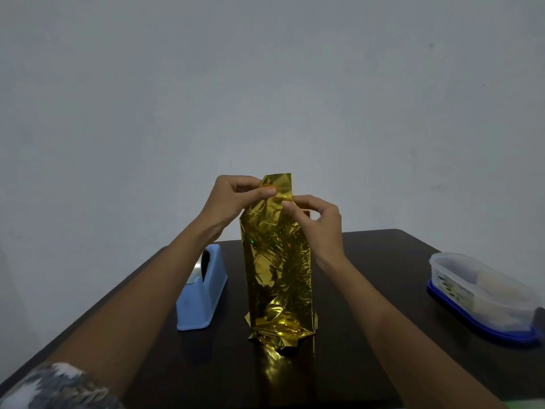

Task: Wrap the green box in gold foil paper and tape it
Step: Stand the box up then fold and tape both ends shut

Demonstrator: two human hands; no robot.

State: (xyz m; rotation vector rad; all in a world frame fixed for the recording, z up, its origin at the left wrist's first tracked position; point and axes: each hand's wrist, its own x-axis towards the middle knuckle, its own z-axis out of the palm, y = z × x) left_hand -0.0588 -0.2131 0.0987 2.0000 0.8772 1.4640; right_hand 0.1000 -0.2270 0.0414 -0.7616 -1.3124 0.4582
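Observation:
A tall package wrapped in crinkled gold foil paper [277, 267] stands upright in the middle of the dark table [383, 261]. The green box is hidden inside the foil. Loose foil sticks up above the package's top and bunches at its base. My left hand [233, 199] pinches the upper foil flap between thumb and fingers from the left. My right hand [315, 219] pinches the same flap from the right, a little lower. A light blue tape dispenser [203, 290] sits just left of the package.
A clear plastic container with a blue lid [477, 293] lies upside down at the table's right edge. A plain grey wall rises behind the table. The gold foil is mirrored in the glossy tabletop in front of the package.

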